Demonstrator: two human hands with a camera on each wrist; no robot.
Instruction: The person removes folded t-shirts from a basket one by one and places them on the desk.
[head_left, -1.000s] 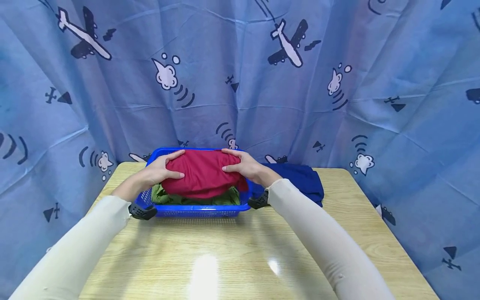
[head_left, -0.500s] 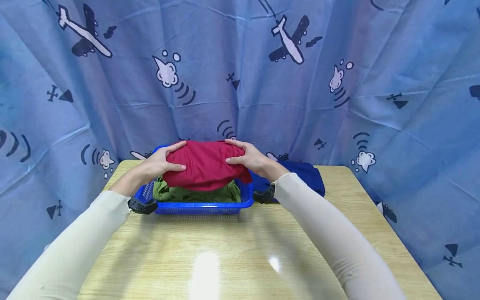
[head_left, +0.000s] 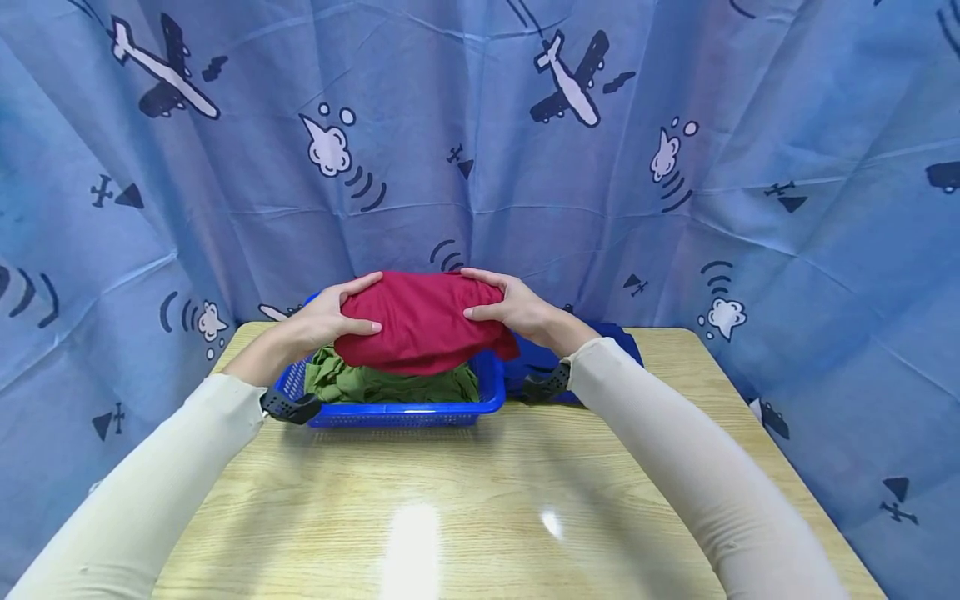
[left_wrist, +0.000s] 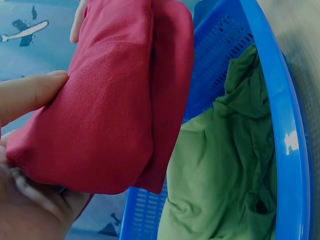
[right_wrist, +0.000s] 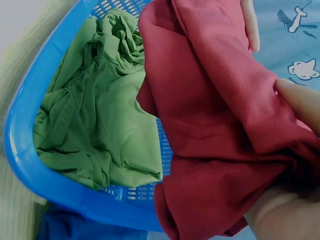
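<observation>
Between my two hands hangs a folded red cloth garment [head_left: 423, 321], lifted above a blue plastic basket [head_left: 405, 410]. The left hand [head_left: 330, 321] grips its left end, thumb on the near face. My right hand [head_left: 517, 308] holds the right end the same way, and a loose flap droops below it. Crumpled green cloth [head_left: 390, 386] lies in the basket, apart from the red one. In the left wrist view the red garment [left_wrist: 110, 100] shows thick folded layers. The right wrist view has the green cloth [right_wrist: 105, 110] inside the basket's rim.
Dark blue folded cloth [head_left: 536, 367] lies on the wooden table [head_left: 480, 500] right of the basket, partly hidden by my right wrist. A blue curtain [head_left: 420, 125] printed with airplanes hangs behind the table.
Both hands have raised the red garment up out of the basket and shifted it slightly right. More of the green cloth beneath now shows.
</observation>
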